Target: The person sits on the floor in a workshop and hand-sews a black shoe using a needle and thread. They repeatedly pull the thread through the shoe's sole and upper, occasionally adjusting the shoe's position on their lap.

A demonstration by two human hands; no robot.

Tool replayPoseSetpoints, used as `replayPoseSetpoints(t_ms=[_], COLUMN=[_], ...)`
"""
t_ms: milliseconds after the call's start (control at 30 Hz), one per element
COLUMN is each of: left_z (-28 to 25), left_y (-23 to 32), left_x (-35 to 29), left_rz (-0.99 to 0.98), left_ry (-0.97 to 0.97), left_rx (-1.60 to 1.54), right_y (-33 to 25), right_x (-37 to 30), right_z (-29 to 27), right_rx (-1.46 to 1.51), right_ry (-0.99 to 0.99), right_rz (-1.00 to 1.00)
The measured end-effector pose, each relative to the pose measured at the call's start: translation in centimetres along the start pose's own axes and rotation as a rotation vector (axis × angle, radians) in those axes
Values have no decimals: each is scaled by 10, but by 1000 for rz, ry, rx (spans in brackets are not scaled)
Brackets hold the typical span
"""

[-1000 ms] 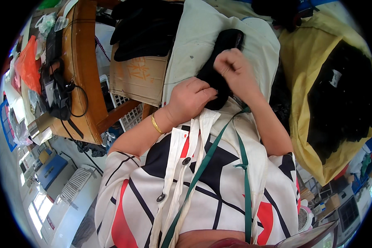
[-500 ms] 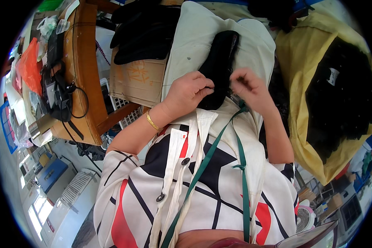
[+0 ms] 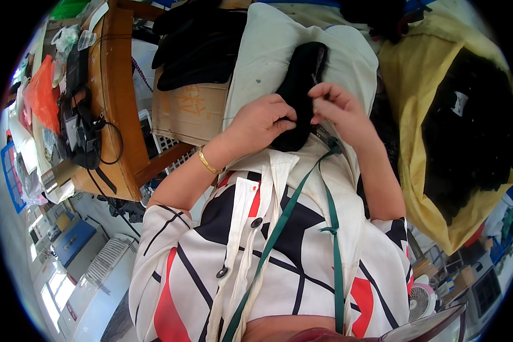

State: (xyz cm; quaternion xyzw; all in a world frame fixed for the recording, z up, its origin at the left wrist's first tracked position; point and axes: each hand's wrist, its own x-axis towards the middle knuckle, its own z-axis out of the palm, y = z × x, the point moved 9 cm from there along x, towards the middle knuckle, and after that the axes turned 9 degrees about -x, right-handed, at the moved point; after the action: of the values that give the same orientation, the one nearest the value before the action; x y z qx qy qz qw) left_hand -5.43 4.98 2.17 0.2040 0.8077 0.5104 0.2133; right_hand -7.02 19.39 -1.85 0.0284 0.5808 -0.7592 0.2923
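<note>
A long, soft black fabric piece, rounded like a slipper, lies lengthwise on the off-white apron over my lap. Its right edge shows a narrow patterned strip near the far end. My left hand is closed in a pinch on the piece's left side, close to its near end. Over the right edge, my right hand has thumb and fingers drawn together; anything between them is too small to make out. A green cord runs down my front from beside the right wrist, where a small dark metal object is partly hidden.
Several similar black pieces are stacked on a cardboard box at the left. Beyond it stands a wooden table with bags and straps. To the right, a large yellow sack holds black material.
My right hand has moved slightly left and away from me along the black piece's edge, its fingers now nearer the fabric. The left hand keeps its pinch almost in place.
</note>
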Motion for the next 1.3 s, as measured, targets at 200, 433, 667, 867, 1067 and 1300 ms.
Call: replayPoseSetpoints(t_ms=[200, 433, 667, 867, 1067, 1300], left_z=[1, 2, -8, -6, -5, -5], left_y=[4, 3, 10, 8, 7, 7], left_x=[1, 1, -5, -14, -19, -20], left_rz=[5, -27, 24, 52, 93, 118], left_ry=[-19, -25, 148, 195, 247, 281], left_rx=[68, 84, 192, 177, 163, 167], right_y=[-84, -158, -14, -15, -18, -20], right_x=[-3, -58, -9, -26, -42, -45], right_z=[-69, -89, 1, 26, 38, 40], right_rx=[404, -76, -318, -863, -1094, -1131], right_ry=[219, 683, 135, 76, 38, 47], right_rz=[-410, -878, 39, -131, -254, -305])
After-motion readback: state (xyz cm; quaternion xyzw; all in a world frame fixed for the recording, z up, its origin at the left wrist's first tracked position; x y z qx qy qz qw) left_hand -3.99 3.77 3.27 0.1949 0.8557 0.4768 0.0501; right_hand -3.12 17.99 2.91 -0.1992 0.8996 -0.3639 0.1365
